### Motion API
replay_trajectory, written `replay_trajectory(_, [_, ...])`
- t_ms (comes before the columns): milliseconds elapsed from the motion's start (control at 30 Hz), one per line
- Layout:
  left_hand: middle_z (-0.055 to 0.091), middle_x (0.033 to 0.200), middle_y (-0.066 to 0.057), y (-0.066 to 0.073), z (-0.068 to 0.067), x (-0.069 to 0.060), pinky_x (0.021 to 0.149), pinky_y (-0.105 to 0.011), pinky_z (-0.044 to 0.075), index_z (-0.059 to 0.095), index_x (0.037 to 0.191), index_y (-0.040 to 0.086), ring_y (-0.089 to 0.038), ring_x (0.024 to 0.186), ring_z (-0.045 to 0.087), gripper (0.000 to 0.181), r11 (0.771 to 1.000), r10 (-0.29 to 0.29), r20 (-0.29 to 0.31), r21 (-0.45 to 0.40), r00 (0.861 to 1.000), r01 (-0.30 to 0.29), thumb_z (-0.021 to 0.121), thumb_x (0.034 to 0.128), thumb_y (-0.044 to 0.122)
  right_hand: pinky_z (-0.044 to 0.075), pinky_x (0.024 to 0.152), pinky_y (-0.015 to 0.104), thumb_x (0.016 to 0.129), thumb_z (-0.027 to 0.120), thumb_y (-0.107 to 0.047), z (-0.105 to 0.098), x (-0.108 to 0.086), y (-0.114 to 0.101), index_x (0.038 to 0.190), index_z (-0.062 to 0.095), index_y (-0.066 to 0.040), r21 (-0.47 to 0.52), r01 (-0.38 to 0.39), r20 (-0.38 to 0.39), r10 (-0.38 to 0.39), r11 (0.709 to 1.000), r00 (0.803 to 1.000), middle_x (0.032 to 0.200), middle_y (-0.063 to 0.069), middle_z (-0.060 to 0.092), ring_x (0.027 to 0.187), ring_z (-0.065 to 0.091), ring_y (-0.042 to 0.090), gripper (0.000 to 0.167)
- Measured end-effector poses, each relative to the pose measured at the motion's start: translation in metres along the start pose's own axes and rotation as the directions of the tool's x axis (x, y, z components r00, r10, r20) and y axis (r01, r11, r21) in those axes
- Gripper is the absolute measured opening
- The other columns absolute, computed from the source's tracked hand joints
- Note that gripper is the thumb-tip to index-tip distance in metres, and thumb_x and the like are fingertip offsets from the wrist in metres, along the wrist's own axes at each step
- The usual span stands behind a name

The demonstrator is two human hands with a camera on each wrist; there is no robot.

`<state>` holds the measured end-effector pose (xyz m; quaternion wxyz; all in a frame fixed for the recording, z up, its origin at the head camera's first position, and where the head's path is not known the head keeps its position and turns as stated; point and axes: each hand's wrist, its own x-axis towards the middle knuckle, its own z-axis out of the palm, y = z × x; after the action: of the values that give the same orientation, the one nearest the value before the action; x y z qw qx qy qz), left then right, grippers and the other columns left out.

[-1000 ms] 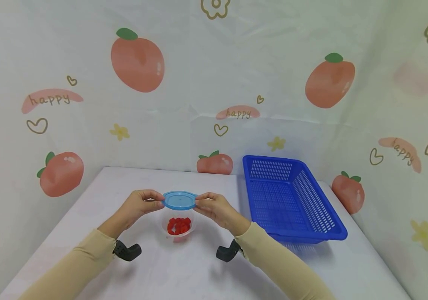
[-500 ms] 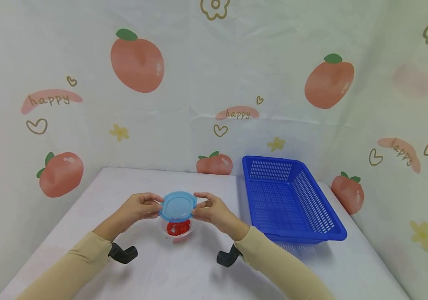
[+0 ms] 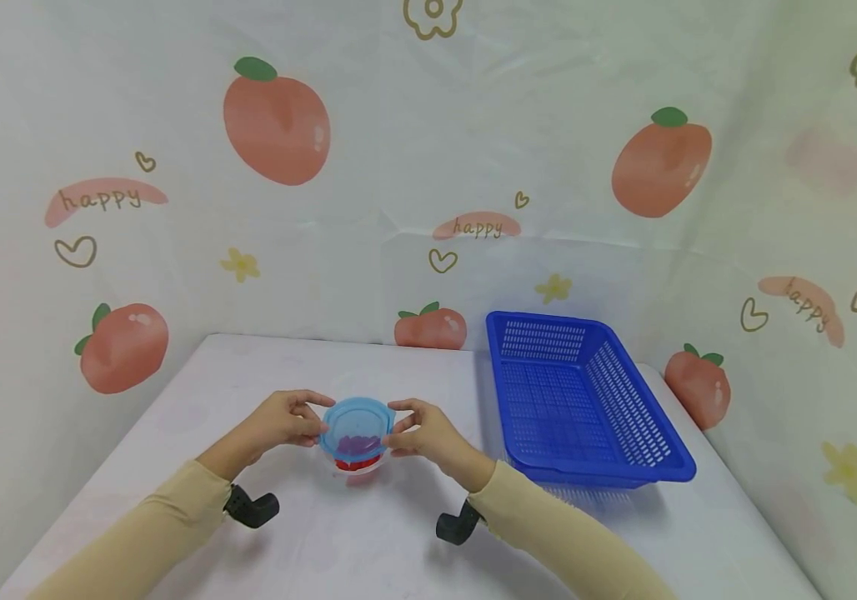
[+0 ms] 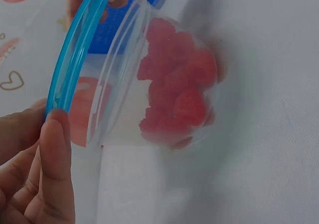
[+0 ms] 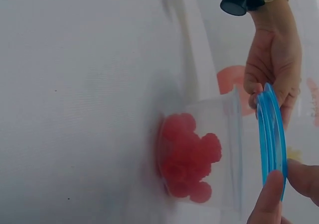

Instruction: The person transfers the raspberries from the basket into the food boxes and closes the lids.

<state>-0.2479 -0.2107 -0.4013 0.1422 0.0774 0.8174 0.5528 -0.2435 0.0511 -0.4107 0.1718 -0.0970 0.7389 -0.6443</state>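
A translucent blue lid is held level-ish between both hands, just above a clear round tub. Several red raspberries lie in the bottom of the tub, which stands on the white table. My left hand pinches the lid's left edge between thumb and fingers. On the opposite edge, my right hand pinches it the same way. Both wrist views show a narrow gap between the lid and the tub's rim. From the head view the lid covers much of the tub's opening.
A large blue plastic basket with slotted walls stands to the right of the tub. White cloth printed with fruit and hearts hangs behind the table. A black wrist camera sits below the left wrist.
Both hands have lowered the lid toward the tub. Its top face tilted more toward the head camera, and the lid now hides more of the raspberries. The basket has stayed put.
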Motion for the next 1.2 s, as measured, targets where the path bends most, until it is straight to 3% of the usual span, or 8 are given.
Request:
replay_trajectory(233, [0.067, 0.078, -0.005, 0.0009, 0.002, -0.002, 0.069, -0.031, 0.06, 0.056, 0.125, -0.007, -0.018, 0.07, 0.066, 0.047, 0.999, 0.022, 0.007, 0.032, 1.0, -0.022, 0.072, 0.0828, 0.006, 0.06, 0.072, 0.036, 0.078, 0.074, 0.005, 0.003, -0.0014, 0.0035, 0.133, 0.05, 0.003, -0.048, 0.012, 0.006, -0.012, 0.999, 1.0, 0.083, 0.006, 0.054, 0.064, 0.062, 0.013, 0.06])
replay_trajectory(733, [0.063, 0.075, -0.005, -0.0037, 0.0051, 0.0029, 0.064, -0.027, 0.059, 0.059, 0.121, -0.006, -0.012, 0.064, 0.061, 0.044, 0.996, -0.028, -0.017, 0.086, 0.999, 0.029, 0.075, 0.081, 0.005, 0.059, 0.077, 0.044, 0.078, 0.073, 0.007, 0.0057, -0.0004, 0.0072, 0.134, 0.049, 0.004, -0.077, 0.005, 0.006, -0.004, 0.997, 1.0, 0.082, 0.007, 0.054, 0.063, 0.063, 0.014, 0.061])
replay_trajectory(1000, [0.061, 0.073, -0.004, -0.0019, 0.0073, 0.0024, 0.065, -0.029, 0.059, 0.062, 0.119, -0.003, -0.013, 0.063, 0.059, 0.041, 0.992, -0.053, -0.029, 0.11, 0.998, 0.056, 0.075, 0.0801, 0.005, 0.06, 0.073, 0.036, 0.077, 0.074, 0.006, 0.006, -0.0047, 0.005, 0.131, 0.052, 0.003, -0.103, -0.014, -0.001, 0.014, 0.995, 1.0, 0.084, 0.009, 0.056, 0.066, 0.065, 0.015, 0.059])
replay_trajectory(1200, [0.063, 0.087, -0.01, -0.001, 0.0075, 0.0017, 0.073, -0.038, 0.06, 0.061, 0.119, -0.001, -0.017, 0.073, 0.064, 0.043, 0.991, -0.069, -0.027, 0.117, 0.997, 0.071, 0.076, 0.0797, 0.006, 0.06, 0.072, 0.033, 0.077, 0.076, 0.004, 0.0053, -0.0033, 0.0058, 0.13, 0.053, 0.002, -0.105, -0.03, -0.009, 0.029, 0.994, 1.0, 0.089, 0.01, 0.052, 0.067, 0.063, 0.015, 0.058])
